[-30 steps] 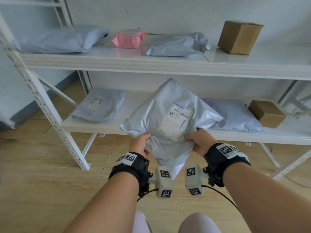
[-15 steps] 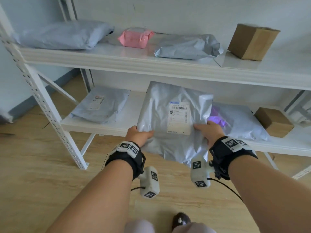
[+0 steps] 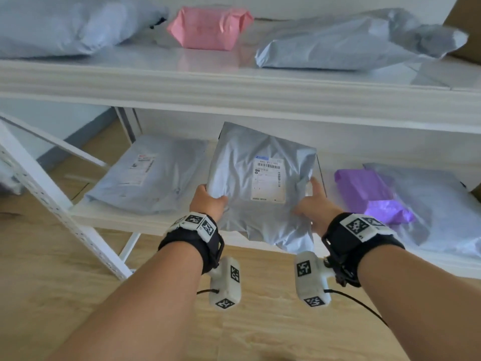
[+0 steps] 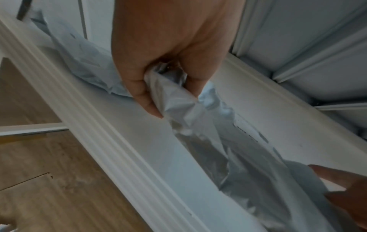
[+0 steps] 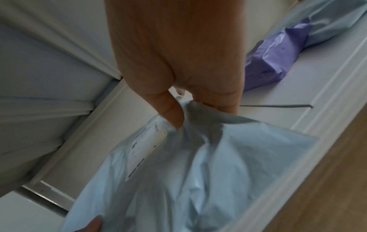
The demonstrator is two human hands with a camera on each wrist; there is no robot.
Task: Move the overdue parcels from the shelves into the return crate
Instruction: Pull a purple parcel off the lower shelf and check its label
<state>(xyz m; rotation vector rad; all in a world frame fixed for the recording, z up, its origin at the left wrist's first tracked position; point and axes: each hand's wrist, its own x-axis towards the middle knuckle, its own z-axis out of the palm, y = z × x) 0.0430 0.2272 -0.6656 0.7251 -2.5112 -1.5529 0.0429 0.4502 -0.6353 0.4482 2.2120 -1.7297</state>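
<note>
Fingers (image 4: 151, 102) of both hands pinch the grey parcel (image 3: 257, 183) by its side edges, over the lower shelf (image 3: 109, 217).
Slick film may slip; no crate in view, so carrying it blind risks a drop.

left hand (image 3: 208, 201): pinching, thumb on top | right hand (image 3: 313, 204): pinching

White metal shelving unit (image 3: 234, 84) stood against pale wall (image 3: 65, 118). Perforated upright (image 3: 52, 204) at left. Light wood-plank floor (image 3: 65, 295) ran beneath. Soft even light.
</note>
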